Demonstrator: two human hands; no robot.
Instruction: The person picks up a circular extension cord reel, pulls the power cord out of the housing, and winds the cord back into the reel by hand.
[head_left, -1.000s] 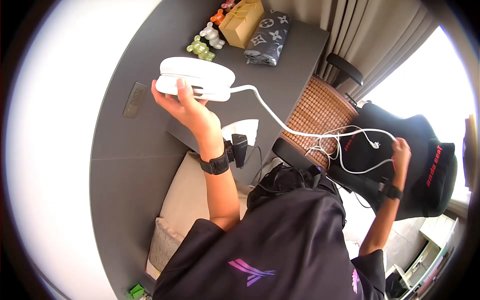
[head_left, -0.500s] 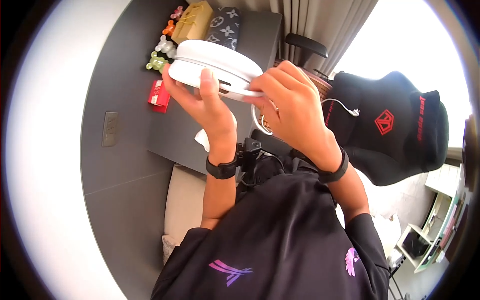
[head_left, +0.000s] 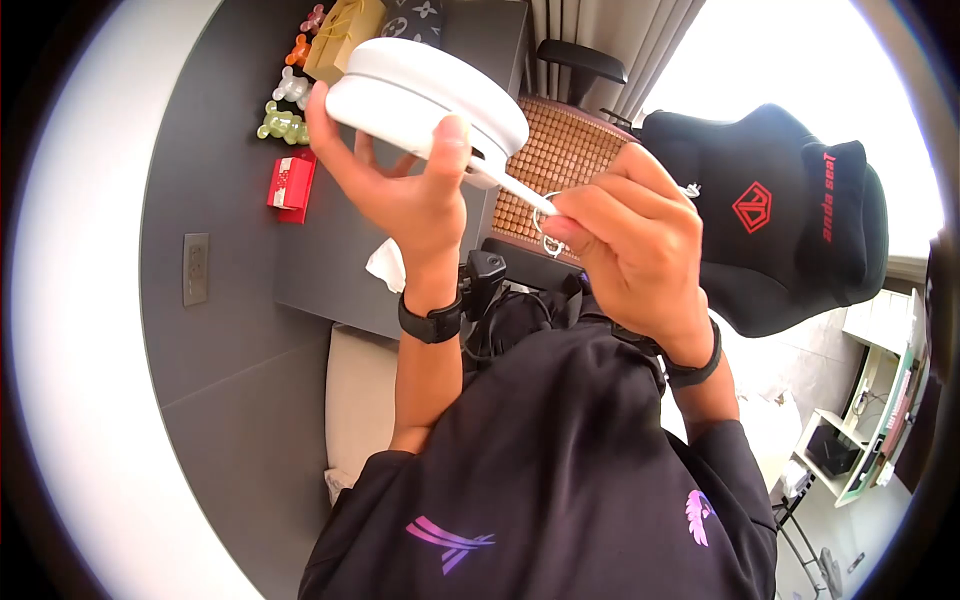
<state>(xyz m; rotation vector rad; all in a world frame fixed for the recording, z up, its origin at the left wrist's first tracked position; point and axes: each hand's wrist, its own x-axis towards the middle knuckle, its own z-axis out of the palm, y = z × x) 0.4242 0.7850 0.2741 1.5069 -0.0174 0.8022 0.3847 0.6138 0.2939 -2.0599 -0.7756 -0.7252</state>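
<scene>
A thick, round white device (head_left: 425, 95) with a groove around its side is held up in front of me. My left hand (head_left: 405, 200) grips it from below, thumb on the near side and fingers under the far rim. My right hand (head_left: 645, 245) pinches a flat white strip (head_left: 527, 192) that reaches out from a dark slot in the device's side. A thin white cord (head_left: 548, 240) hangs in a loop beside my right fingers. Part of a white plug (head_left: 690, 190) shows behind that hand, against the black chair.
Below the device is a grey desk (head_left: 340, 280) with a crumpled white tissue (head_left: 386, 265), a red box (head_left: 292, 185), balloon-bear figures (head_left: 283, 122) and a yellow box (head_left: 345, 40). A black gaming chair (head_left: 780, 220) stands right, a wooden-bead seat mat (head_left: 565, 150) beyond my hands.
My right hand has moved away from the device, right and down, and a longer length of white strip now shows between them. The device has tilted slightly in my left hand.
</scene>
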